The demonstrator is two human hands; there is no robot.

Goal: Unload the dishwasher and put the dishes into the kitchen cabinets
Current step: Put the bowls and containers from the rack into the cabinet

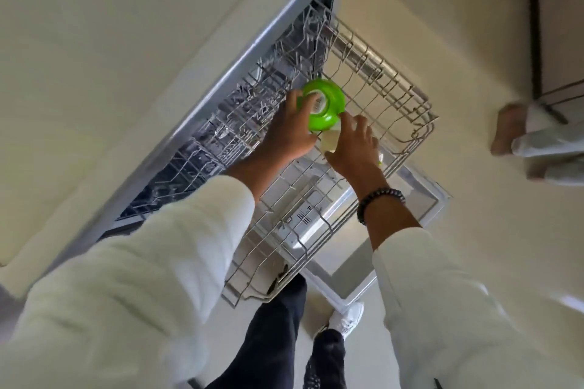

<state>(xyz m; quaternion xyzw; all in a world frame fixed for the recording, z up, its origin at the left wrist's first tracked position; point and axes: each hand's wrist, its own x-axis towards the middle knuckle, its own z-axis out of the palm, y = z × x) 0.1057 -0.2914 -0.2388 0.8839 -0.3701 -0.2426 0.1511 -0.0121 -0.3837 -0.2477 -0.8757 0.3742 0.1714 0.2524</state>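
Two hands over the pulled-out upper dishwasher rack (pixel 384 95): left hand (pixel 289 133) with fingers and thumb curled round the rim of a bright green round piece (pixel 325 107), perhaps a lid or small bowl, held just above the wire grid near the rack's middle. Right hand (pixel 354 145) beside it, fingers bent down onto a pale, translucent item (pixel 330 140) under the green one, grip itself mostly hidden. White sleeves on both arms, a dark beaded bracelet (pixel 379 202) on the right wrist, open dishwasher door (pixel 420 215) below the rack.
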